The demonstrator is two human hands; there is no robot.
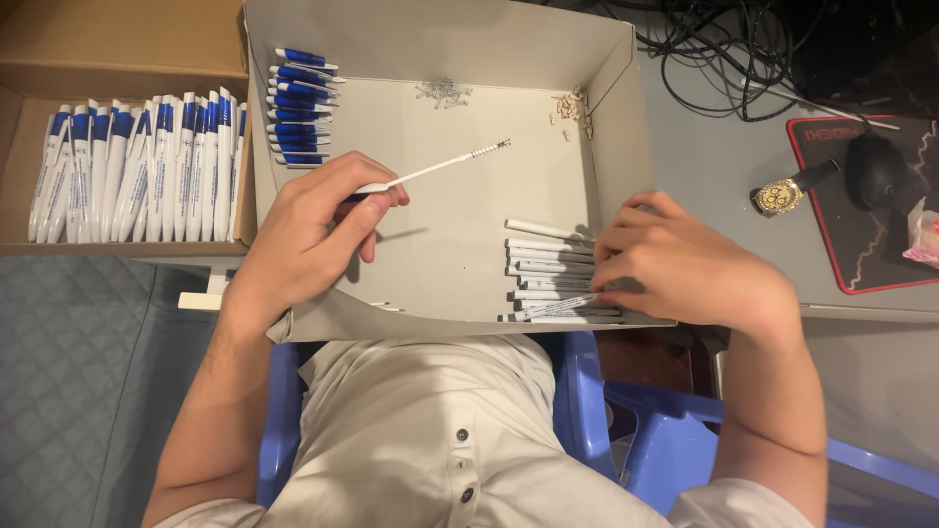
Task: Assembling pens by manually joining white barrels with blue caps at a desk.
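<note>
Pen parts, sorting tray on lap at desk (724,166)

Left hand (313,235) pinches a thin refill (440,168), fingers pressed together at its blue end; light, bendy, likely best held near that end. Right hand (685,264) rests spread on white barrels (548,269) in the cardboard tray (440,244). Finished pens (137,166) boxed left; cables, mouse beyond.

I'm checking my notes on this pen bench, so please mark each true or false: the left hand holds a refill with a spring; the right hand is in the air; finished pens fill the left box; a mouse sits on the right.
1. The left hand holds a thin white refill with a spring: true.
2. The right hand hangs in the air: false, it rests on the white pen barrels.
3. The brown cardboard box holds blue-and-white pens: true.
4. A white mouse sits right: false, the black computer mouse.
</note>
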